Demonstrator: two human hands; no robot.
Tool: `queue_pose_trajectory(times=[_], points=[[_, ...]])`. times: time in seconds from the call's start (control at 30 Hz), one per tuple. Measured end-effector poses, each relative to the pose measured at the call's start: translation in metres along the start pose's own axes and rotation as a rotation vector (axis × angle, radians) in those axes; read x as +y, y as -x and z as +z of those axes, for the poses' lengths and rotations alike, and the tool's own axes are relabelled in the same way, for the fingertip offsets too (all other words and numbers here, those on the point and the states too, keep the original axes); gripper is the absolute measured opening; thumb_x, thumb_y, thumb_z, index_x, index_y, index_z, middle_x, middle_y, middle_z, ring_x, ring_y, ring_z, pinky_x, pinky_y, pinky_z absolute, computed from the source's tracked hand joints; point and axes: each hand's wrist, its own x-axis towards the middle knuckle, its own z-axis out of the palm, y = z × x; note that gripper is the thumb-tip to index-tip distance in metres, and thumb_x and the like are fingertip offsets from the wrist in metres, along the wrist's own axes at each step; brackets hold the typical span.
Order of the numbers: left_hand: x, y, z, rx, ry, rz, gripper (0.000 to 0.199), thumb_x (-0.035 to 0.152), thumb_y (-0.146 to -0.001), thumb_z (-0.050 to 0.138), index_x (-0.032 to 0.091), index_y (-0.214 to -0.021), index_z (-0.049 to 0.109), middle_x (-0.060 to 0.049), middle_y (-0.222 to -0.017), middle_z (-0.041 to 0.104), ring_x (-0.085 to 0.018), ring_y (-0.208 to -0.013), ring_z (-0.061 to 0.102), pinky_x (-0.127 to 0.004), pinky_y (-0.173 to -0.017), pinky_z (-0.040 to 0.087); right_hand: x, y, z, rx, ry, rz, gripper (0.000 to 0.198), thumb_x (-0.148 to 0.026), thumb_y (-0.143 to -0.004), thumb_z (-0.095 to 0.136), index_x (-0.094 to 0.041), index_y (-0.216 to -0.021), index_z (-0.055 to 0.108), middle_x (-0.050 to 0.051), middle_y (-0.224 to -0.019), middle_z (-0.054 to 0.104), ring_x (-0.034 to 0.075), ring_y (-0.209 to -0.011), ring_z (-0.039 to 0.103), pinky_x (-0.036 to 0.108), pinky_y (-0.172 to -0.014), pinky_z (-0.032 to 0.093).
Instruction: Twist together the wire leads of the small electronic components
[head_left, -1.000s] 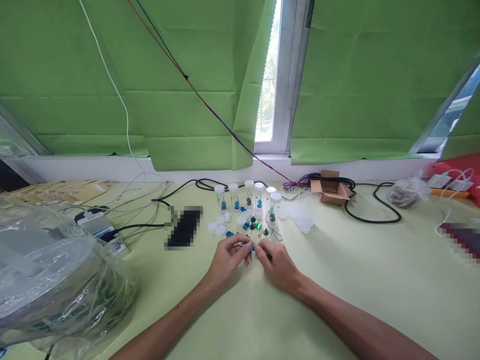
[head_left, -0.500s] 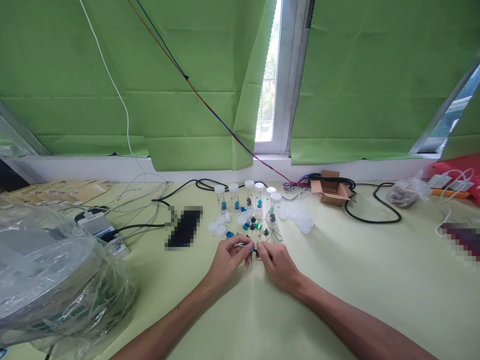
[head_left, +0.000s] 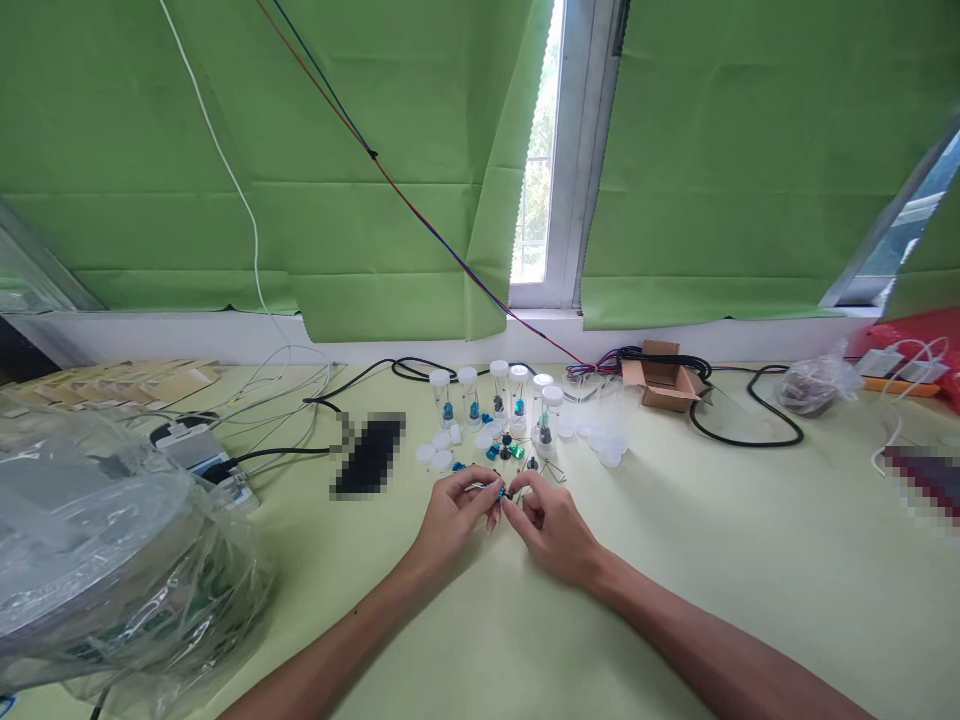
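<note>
My left hand (head_left: pixel 459 508) pinches a small blue part (head_left: pixel 501 492) between thumb and fingertips. At its right, my right hand (head_left: pixel 555 522) has thumb and index finger around the small dark end (head_left: pixel 509 494) of that part. Fingers hide much of it, so its exact kind does not show. Just beyond the hands lie loose blue pieces (head_left: pixel 492 453), green pieces (head_left: pixel 517 452), black pieces (head_left: pixel 505 441) and thin bent metal pins (head_left: pixel 555 472). Behind them stand several clear tubes with white caps (head_left: pixel 518 372), holding blue or dark pieces.
White round lids (head_left: pixel 425 454) lie left of the tubes, translucent cups (head_left: pixel 611 448) to the right. An open cardboard box (head_left: pixel 663 385) and black cable (head_left: pixel 757 443) are at the back right. A plastic-wrapped spool (head_left: pixel 112 560) fills the left front, near a power strip (head_left: pixel 225 478).
My right index finger has lifted and spread from the thumb, which has shifted left against the blue part. My left hand has barely moved.
</note>
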Motion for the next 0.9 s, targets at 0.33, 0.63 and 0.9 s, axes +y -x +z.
queue_pose_trajectory(times=[0.33, 0.63, 0.9], points=[[0.0036, 0.002, 0.0033, -0.017, -0.007, -0.009, 0.018, 0.032, -0.08, 0.068, 0.015, -0.08, 0.065, 0.001, -0.056, 0.057, -0.011, -0.051, 0.05, -0.024, -0.053, 0.043, 0.0018, -0.0013, -0.0002, 0.007, 0.033, -0.021, 0.025, -0.032, -0.097, 0.04, -0.02, -0.075, 0.044, -0.007, -0.053, 0.04, 0.009, -0.047, 0.033, 0.023, -0.049, 0.026], [0.0019, 0.0024, 0.0034, -0.048, -0.016, -0.022, 0.018, 0.033, -0.08, 0.068, 0.015, -0.08, 0.065, 0.0, -0.058, 0.058, -0.012, -0.051, 0.051, -0.025, -0.052, 0.043, 0.0025, -0.0018, -0.0006, 0.005, 0.125, -0.026, 0.038, -0.028, -0.1, 0.031, -0.02, -0.067, 0.048, -0.001, -0.061, 0.054, 0.012, -0.053, 0.049, 0.025, -0.058, 0.035], [0.0026, 0.0016, 0.0024, -0.031, -0.004, -0.005, 0.017, 0.032, -0.082, 0.066, 0.015, -0.08, 0.065, 0.0, -0.06, 0.058, -0.011, -0.053, 0.05, -0.024, -0.055, 0.042, 0.0019, -0.0021, -0.0006, 0.091, 0.07, 0.012, 0.032, -0.034, -0.098, 0.037, -0.019, -0.073, 0.052, -0.005, -0.052, 0.044, 0.011, -0.046, 0.039, 0.024, -0.05, 0.028]])
